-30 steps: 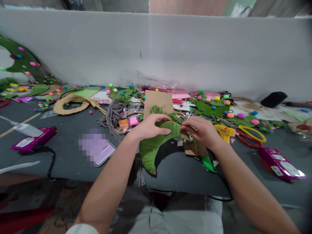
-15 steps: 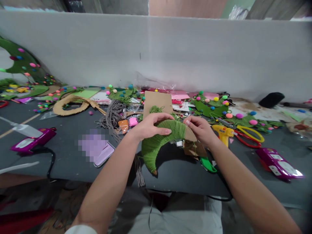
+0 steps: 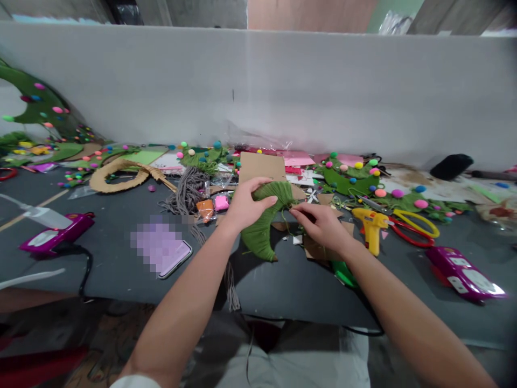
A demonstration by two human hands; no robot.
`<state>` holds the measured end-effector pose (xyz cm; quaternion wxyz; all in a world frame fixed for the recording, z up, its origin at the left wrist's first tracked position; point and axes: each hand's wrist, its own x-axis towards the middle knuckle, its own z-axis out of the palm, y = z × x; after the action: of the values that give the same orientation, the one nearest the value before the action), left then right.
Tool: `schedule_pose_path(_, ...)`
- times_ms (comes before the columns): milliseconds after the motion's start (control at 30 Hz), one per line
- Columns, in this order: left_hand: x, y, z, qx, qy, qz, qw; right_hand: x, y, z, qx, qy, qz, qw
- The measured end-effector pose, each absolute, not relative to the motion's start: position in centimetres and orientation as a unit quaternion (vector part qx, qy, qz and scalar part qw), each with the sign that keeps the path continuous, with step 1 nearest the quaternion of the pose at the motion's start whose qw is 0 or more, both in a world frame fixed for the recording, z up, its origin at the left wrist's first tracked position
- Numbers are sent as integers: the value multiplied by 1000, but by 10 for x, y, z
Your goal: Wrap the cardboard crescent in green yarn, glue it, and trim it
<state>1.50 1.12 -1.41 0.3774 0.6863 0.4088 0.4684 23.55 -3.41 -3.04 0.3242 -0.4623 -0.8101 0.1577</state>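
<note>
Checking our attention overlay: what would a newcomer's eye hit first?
First, the green yarn-wrapped crescent near the middle, between the left hand and right hand. Next, the yellow glue gun right of the right hand, then the glossy magenta power strip at far right.

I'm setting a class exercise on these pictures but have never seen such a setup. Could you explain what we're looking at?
There is no robot here: these are a person's two bare hands, seen from one camera worn on the head, looking forward and down. The left hand holds a crescent wrapped in green yarn, while the right hand seems to pinch loose yarn beside its upper end. On the dark table lie a phone, gray yarn, a beige ring, a yellow glue gun and two purple devices, one left, one right.
</note>
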Motion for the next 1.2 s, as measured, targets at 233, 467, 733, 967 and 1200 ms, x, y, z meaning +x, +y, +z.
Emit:
schedule_pose_path(233,7,6,-6,760,388,348,389,253,-33,-22,-417,-864,5,282)
schedule_pose_path(467,2,7,0,786,323,293,439,259,-33,-15,-396,-860,28,319)
schedule_pose_path(733,-1,4,1,778,278,286,486,257,-34,-8,-410,-814,116,394)
schedule_pose_path(967,-2,0,3,733,246,313,552,247,-36,-9,-447,-734,240,451)
schedule_pose_path(1200,11,2,-4,604,288,443,597,235,-35,-25,-433,-736,285,435)
